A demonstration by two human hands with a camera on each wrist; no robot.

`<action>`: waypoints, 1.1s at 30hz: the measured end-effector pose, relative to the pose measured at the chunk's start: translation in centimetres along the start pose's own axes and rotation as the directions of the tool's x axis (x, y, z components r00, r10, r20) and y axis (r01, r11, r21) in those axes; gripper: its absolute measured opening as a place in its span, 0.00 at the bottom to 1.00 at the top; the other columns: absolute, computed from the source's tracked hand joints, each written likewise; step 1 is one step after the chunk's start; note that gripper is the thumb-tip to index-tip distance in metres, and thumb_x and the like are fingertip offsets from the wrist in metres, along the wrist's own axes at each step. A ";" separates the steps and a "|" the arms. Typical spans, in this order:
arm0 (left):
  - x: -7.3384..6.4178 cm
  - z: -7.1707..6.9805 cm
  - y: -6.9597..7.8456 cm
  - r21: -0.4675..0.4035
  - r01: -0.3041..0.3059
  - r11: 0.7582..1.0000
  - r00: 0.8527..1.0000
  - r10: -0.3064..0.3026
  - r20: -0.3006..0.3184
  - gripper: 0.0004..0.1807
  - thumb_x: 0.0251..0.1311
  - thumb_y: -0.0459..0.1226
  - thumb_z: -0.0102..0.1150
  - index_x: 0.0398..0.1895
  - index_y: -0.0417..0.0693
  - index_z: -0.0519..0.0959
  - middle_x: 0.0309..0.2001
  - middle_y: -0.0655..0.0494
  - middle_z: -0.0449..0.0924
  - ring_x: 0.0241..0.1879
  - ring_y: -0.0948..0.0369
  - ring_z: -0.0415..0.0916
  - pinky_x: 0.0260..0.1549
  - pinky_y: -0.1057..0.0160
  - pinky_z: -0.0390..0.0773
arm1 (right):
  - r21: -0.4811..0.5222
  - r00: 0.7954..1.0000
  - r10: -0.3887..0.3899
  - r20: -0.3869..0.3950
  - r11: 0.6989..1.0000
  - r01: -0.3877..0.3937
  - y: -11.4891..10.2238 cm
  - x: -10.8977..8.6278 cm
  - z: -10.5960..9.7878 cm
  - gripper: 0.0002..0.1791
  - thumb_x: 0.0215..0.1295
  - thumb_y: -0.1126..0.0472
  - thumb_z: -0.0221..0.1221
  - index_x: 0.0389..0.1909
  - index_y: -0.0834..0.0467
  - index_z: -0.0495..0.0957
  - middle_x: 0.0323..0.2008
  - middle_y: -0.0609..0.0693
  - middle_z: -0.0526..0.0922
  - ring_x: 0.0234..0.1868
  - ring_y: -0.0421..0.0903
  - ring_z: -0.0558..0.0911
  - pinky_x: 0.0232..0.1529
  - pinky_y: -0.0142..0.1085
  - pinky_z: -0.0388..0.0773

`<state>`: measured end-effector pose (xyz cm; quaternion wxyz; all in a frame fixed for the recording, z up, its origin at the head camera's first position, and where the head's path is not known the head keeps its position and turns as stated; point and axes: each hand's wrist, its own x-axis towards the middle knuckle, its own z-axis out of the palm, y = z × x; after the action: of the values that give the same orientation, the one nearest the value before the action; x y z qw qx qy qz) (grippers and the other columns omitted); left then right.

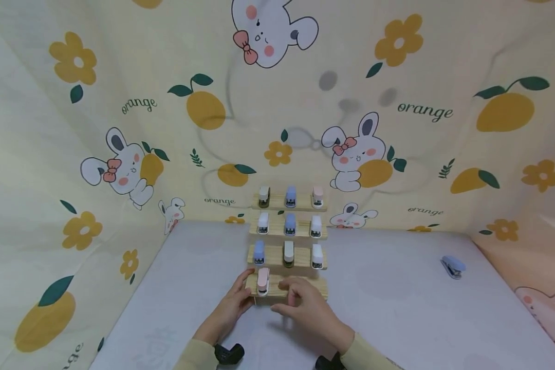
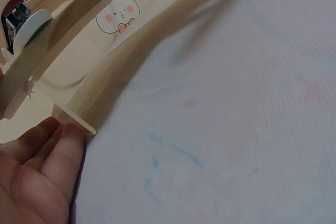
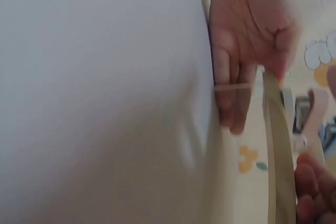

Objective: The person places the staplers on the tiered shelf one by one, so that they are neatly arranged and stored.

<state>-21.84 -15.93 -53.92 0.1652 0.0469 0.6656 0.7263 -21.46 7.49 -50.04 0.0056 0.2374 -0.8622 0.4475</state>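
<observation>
A stepped wooden rack (image 1: 312, 289) stands on the table, holding rows of small staplers. My left hand (image 1: 228, 311) grips the left end of its lowest step, the fingers against the thin side support (image 2: 73, 119) in the left wrist view. A pink and white stapler (image 1: 262, 281) sits on that step beside my left fingers. Over the same step, just right of the pink stapler, my right hand (image 1: 307, 308) hovers with thumb and forefinger apart and nothing between them; its other fingers are bent.
Higher steps carry blue (image 1: 290, 224), white (image 1: 317, 256), grey (image 1: 289, 254) and pink (image 1: 317, 196) staplers in rows. A lone blue stapler (image 1: 453, 266) lies on the table far to the right. A patterned cloth (image 1: 277, 103) hangs behind the rack and along the sides.
</observation>
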 end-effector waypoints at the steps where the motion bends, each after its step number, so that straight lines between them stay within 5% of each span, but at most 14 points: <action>1: 0.0 0.0 0.0 -0.002 0.000 1.000 1.000 0.000 -0.003 0.28 0.75 0.37 0.33 0.76 0.62 0.49 0.76 0.40 0.34 0.73 0.45 0.42 0.67 0.47 0.53 | 0.011 1.000 0.000 0.008 1.000 0.000 0.2 -0.3 -0.5 0.22 0.52 0.41 0.69 0.17 0.47 0.68 0.51 0.43 0.81 0.56 0.44 0.76 0.51 0.43 0.75; 6: 0.1 0.1 -0.1 -0.020 -0.006 1.000 1.000 0.006 0.000 0.29 0.74 0.36 0.33 0.76 0.61 0.49 0.76 0.39 0.32 0.73 0.44 0.40 0.67 0.46 0.52 | 0.055 0.999 -0.034 -0.035 0.998 0.036 1.8 -2.0 -3.3 0.17 0.51 0.43 0.70 0.22 0.44 0.71 0.48 0.43 0.81 0.49 0.42 0.79 0.44 0.38 0.79; 10: 0.3 0.1 -0.3 -0.016 -0.004 1.000 1.000 0.004 0.006 0.28 0.75 0.37 0.33 0.76 0.62 0.49 0.76 0.40 0.33 0.73 0.44 0.40 0.67 0.46 0.52 | -0.022 0.989 -0.046 -0.143 0.999 0.043 3.8 -3.2 -6.4 0.16 0.50 0.46 0.72 0.27 0.46 0.74 0.47 0.43 0.82 0.44 0.40 0.79 0.39 0.35 0.77; 15: 0.4 -0.1 -0.5 -0.006 -0.008 1.000 1.000 0.008 0.002 0.28 0.75 0.37 0.32 0.76 0.61 0.48 0.76 0.41 0.35 0.73 0.45 0.40 0.67 0.45 0.52 | -0.165 0.964 0.044 -0.261 0.982 -0.089 6.6 -4.6 -10.4 0.20 0.53 0.50 0.72 0.44 0.50 0.78 0.44 0.44 0.81 0.40 0.42 0.77 0.39 0.38 0.75; 20: 0.5 -0.2 -0.5 -0.007 -0.017 1.000 1.000 0.017 0.007 0.28 0.75 0.37 0.32 0.76 0.59 0.47 0.76 0.40 0.35 0.73 0.44 0.40 0.67 0.44 0.51 | -0.201 0.931 0.212 -0.297 0.939 -0.278 9.3 -5.8 -14.5 0.34 0.57 0.41 0.66 0.60 0.56 0.72 0.52 0.54 0.78 0.47 0.51 0.75 0.44 0.48 0.72; 24: 0.6 -0.1 -0.6 -0.004 -0.017 1.000 1.000 0.017 0.006 0.28 0.75 0.37 0.32 0.76 0.60 0.48 0.76 0.41 0.34 0.73 0.44 0.40 0.67 0.45 0.52 | -0.173 0.906 0.281 -0.316 0.922 -0.347 11.5 -6.7 -17.3 0.42 0.58 0.37 0.63 0.66 0.60 0.66 0.61 0.60 0.71 0.55 0.58 0.71 0.50 0.55 0.68; 29: 0.5 -0.1 -0.5 0.013 0.002 1.000 1.000 -0.002 -0.008 0.27 0.76 0.38 0.32 0.76 0.62 0.49 0.76 0.41 0.33 0.73 0.44 0.40 0.67 0.45 0.52 | -0.183 0.888 0.273 -0.370 0.916 -0.358 13.6 -7.5 -20.3 0.46 0.60 0.40 0.64 0.68 0.66 0.61 0.66 0.70 0.60 0.64 0.71 0.59 0.56 0.68 0.58; 33: 0.4 -0.1 -0.4 0.022 0.010 1.000 1.000 -0.010 -0.013 0.28 0.76 0.38 0.32 0.76 0.62 0.49 0.76 0.41 0.33 0.73 0.44 0.40 0.67 0.45 0.53 | -0.214 0.860 0.243 -0.448 0.905 -0.368 15.1 -8.2 -22.4 0.47 0.60 0.42 0.65 0.68 0.70 0.58 0.66 0.74 0.57 0.66 0.75 0.52 0.62 0.69 0.42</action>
<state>-22.19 -15.84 -54.38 0.1641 0.0409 0.6747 0.7185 -25.00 35.49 -50.02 0.1499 -0.0068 -0.9246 0.3500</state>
